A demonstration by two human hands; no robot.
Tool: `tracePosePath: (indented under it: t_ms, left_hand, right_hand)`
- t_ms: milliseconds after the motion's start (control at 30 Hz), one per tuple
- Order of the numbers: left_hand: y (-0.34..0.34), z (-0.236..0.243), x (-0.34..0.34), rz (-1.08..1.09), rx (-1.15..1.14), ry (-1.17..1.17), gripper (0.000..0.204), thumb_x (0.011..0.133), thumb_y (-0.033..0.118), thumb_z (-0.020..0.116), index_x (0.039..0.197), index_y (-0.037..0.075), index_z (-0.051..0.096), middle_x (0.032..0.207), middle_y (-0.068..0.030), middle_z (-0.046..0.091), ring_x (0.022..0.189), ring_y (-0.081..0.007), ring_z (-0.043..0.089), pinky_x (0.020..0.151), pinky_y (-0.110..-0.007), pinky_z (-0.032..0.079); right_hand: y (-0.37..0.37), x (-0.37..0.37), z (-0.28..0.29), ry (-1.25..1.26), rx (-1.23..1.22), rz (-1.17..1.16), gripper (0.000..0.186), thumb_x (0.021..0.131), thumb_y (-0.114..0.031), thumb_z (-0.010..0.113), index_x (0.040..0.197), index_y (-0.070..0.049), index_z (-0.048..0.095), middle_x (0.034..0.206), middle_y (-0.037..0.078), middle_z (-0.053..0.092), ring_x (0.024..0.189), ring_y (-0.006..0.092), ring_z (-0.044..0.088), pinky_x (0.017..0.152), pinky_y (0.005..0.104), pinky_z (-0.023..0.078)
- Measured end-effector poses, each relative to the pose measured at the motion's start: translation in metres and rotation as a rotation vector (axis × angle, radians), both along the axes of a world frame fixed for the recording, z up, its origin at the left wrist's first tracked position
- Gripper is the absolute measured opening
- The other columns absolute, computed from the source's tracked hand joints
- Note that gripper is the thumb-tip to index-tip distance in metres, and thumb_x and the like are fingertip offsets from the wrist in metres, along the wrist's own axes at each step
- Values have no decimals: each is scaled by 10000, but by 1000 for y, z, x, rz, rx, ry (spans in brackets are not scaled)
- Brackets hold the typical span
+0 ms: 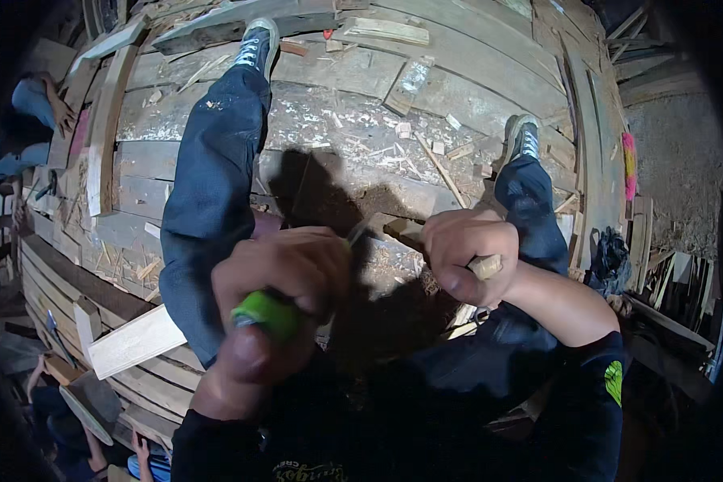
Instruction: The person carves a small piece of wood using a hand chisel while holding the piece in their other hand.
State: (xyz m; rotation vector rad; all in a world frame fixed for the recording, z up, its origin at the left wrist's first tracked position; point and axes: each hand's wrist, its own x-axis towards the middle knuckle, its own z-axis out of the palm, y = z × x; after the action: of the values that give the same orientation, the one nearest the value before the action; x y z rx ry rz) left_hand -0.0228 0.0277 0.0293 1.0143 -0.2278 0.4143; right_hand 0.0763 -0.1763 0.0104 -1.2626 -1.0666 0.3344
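Left hand (287, 267) clenches a green-handled bladed tool (267, 315); right hand (467, 243) grips a wooden stick (487, 267), seemingly only part-shaped; wood chips (403, 129) lie beyond the stick.

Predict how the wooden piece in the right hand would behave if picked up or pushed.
The wooden piece is probably stiff: its end looks solid. It seems light, slim enough for the fingers to close around. That blunt, angular end suggests it may resist rolling.

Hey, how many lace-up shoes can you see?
2: one dark shoe with pale laces, upper left of centre; a matching dark shoe, right of centre. Others may be hidden.
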Motion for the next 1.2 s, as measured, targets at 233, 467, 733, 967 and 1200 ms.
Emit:
tracePosePath:
  t_ms: [233, 467, 733, 967, 1200]
  left_hand:
    - [-20, -28, 13, -68, 77, 146, 527, 825, 505, 504, 662, 4, 504, 601, -92, 520, 519, -195, 484, 488, -300, 356]
    - [-12, -16, 8, 23, 21, 112, 571, 801, 554, 516, 644, 5, 501, 545, -86, 479, 467, -183, 453, 457, -294, 326]
    - [-6, -17, 11, -19, -69, 161, 522, 823, 510, 536, 667, 15, 471, 559, -67, 456, 491, -158, 416, 451, -288, 300]
    - [-33, -39, 18, -14, 180, 189, 635, 825, 608, 529, 682, -10, 487, 581, -102, 483, 518, -196, 451, 468, -312, 334]
    - [-7, -12, 9, 0, -117, 142, 574, 811, 573, 520, 636, 30, 456, 568, -73, 463, 489, -156, 425, 427, -282, 292]
  right_hand:
    - [-2, 2, -1, 23, 9, 28, 194, 769, -23, 683, 656, -21, 526, 584, 85, 548, 489, 231, 508, 471, 327, 397]
    - [-1, 5, 2, 152, 44, 15, 215, 812, -15, 623, 636, -24, 500, 585, 73, 547, 497, 207, 509, 481, 314, 410]
    - [0, 2, 0, 106, 15, -8, 241, 800, -22, 631, 609, -28, 485, 565, 72, 525, 473, 208, 482, 459, 311, 385]
    - [2, 3, 4, -3, 18, -2, 264, 901, -144, 574, 671, -75, 466, 536, 20, 513, 443, 163, 474, 452, 305, 399]
    - [-5, 5, 2, 182, 25, -37, 234, 842, -7, 598, 637, -14, 486, 611, 85, 544, 531, 186, 489, 496, 307, 390]
